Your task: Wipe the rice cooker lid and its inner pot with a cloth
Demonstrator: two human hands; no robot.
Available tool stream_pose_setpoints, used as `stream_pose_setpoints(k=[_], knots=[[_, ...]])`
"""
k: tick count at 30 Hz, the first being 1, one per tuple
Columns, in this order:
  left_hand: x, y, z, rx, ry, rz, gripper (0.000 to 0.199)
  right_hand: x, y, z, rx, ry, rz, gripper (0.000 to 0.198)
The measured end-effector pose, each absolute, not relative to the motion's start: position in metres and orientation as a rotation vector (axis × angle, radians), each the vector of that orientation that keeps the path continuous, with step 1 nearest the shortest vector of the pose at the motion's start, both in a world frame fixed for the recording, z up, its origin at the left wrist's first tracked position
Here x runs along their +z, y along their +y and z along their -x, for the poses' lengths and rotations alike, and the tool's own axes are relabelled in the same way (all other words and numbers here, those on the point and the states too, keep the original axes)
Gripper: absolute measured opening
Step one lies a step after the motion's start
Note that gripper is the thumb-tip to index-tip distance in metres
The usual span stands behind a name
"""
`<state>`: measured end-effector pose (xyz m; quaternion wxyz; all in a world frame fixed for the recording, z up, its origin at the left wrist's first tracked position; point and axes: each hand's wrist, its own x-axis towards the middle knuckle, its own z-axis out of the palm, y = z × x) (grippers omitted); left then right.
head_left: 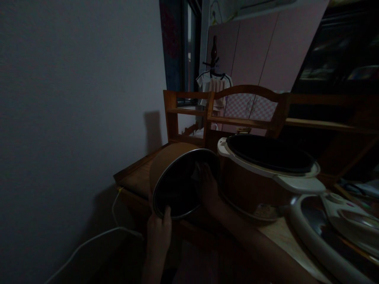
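Observation:
A round inner pot point(174, 154), tan outside and dark inside with a shiny rim, is tilted on its side with its mouth toward me. My left hand point(159, 227) grips the near lower rim, thumb over the edge and fingers behind the wall. Inside the mouth, my right hand point(209, 183) presses a pale cloth point(196, 172) near the right inner wall; dim light blurs its fingers. Right of the pot stands the cooker body point(248, 183), brown with a white rim and handles and a dark open top.
The cooker lid point(314, 232) lies at the right front of the wooden desk point(288, 232). A wooden shelf rack point(242, 122) rises along the back. The wall point(89, 98) is close on the left, with a white cable point(97, 236) hanging near the desk edge.

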<state>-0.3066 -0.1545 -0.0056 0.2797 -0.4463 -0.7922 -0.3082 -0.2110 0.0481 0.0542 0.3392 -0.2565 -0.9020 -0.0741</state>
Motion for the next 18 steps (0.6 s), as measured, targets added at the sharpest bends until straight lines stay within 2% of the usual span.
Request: stream_pose_setpoints(k=[10,18], knots=[[0.004,-0.153,0.303,-0.818,-2.180,1.208,0.038,0.043,0.047,0.220,-0.278,-2.364,0.679,0.060],[0.007,-0.155,0.302,-0.861,-2.216,1.197,0.035,0.045,0.044,0.215,-0.214,-2.384,0.628,0.057]])
